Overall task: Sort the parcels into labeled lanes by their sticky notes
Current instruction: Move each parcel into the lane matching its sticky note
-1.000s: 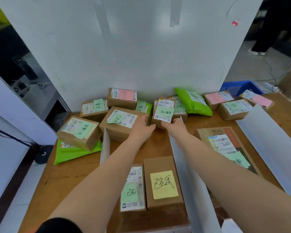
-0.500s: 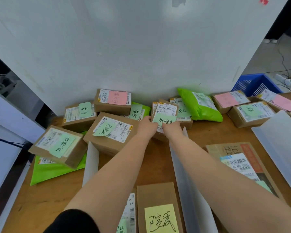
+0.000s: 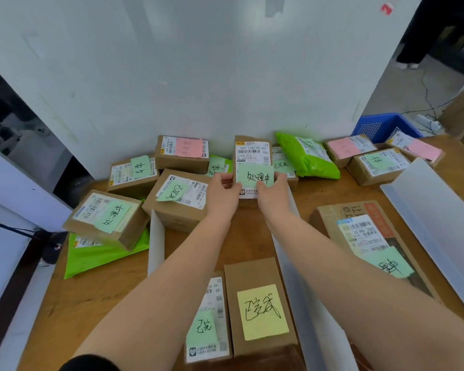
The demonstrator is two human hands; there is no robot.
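A small brown parcel [image 3: 252, 153] with a white shipping label and a green sticky note is tilted up toward me at the back middle of the table. My left hand [image 3: 221, 195] grips its left lower edge and my right hand [image 3: 272, 195] grips its right lower edge. Near me lies a box with a yellow sticky note [image 3: 261, 311] marking the middle lane, beside a parcel with a green note [image 3: 206, 328]. White divider strips [image 3: 156, 236] [image 3: 292, 263] separate the lanes.
Several brown parcels with green or pink notes crowd the back of the wooden table [image 3: 97, 303], plus two green mailer bags [image 3: 308, 156] [image 3: 102, 253]. A large flat box [image 3: 370, 236] lies in the right lane. A white board [image 3: 198, 62] stands behind; a blue basket [image 3: 383, 127] sits at the far right.
Both hands reached forward, closed on the parcel with the green note and tipped it upright so its label faces me. The camera has moved closer and lower.
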